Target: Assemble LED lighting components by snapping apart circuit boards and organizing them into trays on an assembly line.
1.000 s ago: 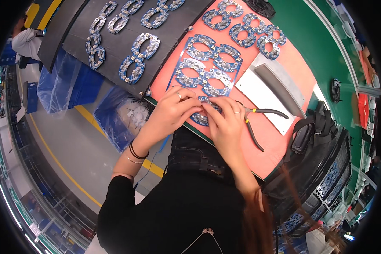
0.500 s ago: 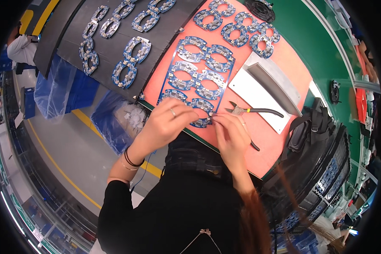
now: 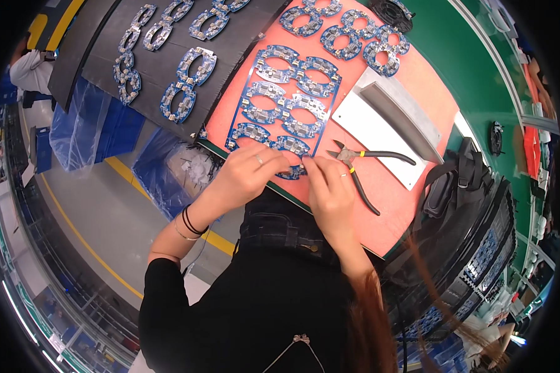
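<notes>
A blue printed circuit board panel point(image 3: 284, 110), made of paired ring-shaped boards in a thin frame, lies on a pink mat point(image 3: 397, 214). At its near edge, my left hand point(image 3: 250, 175) pinches the lowest ring on its left side, thumb and index finger closed together. My right hand point(image 3: 331, 194) grips the same ring from the right, fingertips bunched at its rim. The fingers cover part of that ring. Just right of my right hand, diagonal cutters point(image 3: 347, 156) with black handles lie with their jaws apart.
A pale metal bracket point(image 3: 386, 115) with an upright wall stands right of the cutters. Separated board pairs point(image 3: 342, 43) lie at the mat's far end, others point(image 3: 179, 102) on a black surface at left. A black strapped bag point(image 3: 445, 193) sits at right. A bag-lined blue bin point(image 3: 168, 177) stands below left.
My right hand has shifted left and away from the cutters, so their lower handle now shows fully. Both hands stay at the near ring. The whole view has shifted slightly.
</notes>
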Motion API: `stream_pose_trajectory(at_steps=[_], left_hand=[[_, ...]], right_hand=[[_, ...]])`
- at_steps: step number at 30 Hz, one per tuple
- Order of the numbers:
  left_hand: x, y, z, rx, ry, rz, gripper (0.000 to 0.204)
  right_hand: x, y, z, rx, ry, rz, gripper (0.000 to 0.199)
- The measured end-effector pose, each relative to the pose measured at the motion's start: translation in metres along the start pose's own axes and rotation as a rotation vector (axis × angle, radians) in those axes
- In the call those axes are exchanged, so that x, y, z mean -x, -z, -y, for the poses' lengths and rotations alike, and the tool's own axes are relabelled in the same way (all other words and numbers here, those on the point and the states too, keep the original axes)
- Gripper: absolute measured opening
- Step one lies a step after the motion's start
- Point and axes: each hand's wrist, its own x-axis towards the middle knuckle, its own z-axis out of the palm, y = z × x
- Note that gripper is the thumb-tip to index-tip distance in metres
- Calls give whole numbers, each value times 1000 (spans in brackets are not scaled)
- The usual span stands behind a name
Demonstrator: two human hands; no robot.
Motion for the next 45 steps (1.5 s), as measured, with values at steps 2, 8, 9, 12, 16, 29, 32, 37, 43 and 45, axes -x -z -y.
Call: stream_pose_trajectory(at_steps=[2, 8, 9, 12, 16, 29, 32, 37, 43, 45], left_hand=[[-1, 0, -1, 70, 24, -68, 16], [-8, -7, -16, -17, -12, 9, 23], [-7, -8, -17, -18, -11, 9, 23], [-9, -12, -16, -62, -36, 26, 25], [-8, -16, -16, -60, -20, 4, 24], [-16, -12, -14, -197, -154, 184, 25], [-11, -7, -9, 39, -78, 17, 23], [31, 61, -29, 73, 572, -374, 5], [138, 100, -11, -572, 879, -301, 11], [128, 104, -14, -487, 880, -436, 12]], right_hand=[[-2, -1, -2, -37, -45, 10, 31], [-11, 7, 2, -56, -67, 73, 31], [-12, 7, 3, -84, -89, 89, 31], [-2, -4, -1, -113, -130, -31, 29], [-1, -10, 1, -105, -169, -103, 25], [-7, -11, -9, -312, -252, -148, 15], [-11, -11, -7, -272, -224, -121, 12], [-8, 1, 15, -213, -126, -181, 16], [-36, -41, 91, -324, 351, 153, 37], [-45, -45, 90, -246, 372, 285, 49]])
